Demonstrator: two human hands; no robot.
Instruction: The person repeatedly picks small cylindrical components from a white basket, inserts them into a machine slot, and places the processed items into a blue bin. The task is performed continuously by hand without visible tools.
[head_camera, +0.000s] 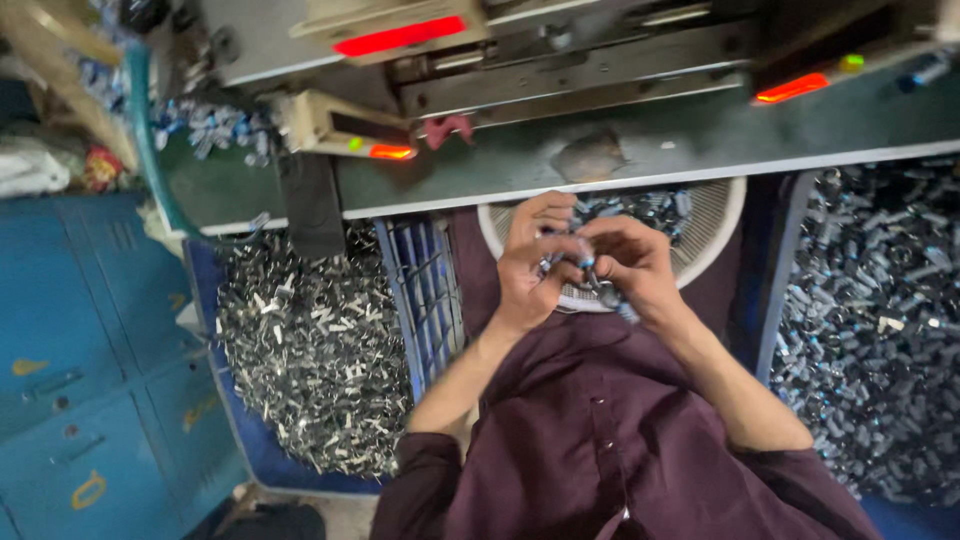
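Both hands meet over the lap. Left hand (530, 262) and right hand (630, 265) are closed on small metal parts (590, 272), fingers pinching them together above the pale round basket (720, 215). Crate of loose silvery pieces (310, 350) at 9 o'clock, darker pile (875, 320) at 3, green tabletop (700, 140) at 12. Best practice, I judge: keep the work over the basket so drops land there.

Red display bar (400, 36), long glowing strip on beige housing, 12 o'clock, tilted. Second red display (792, 89), shorter strip, 2 o'clock, green lamp (851, 62) just beside its right end. Small orange-red display (390, 152) on beige box, 11 o'clock, green lamp (354, 144) at its left. Yellow marks (88, 489) on blue cabinet, 8 o'clock. Nothing legible.
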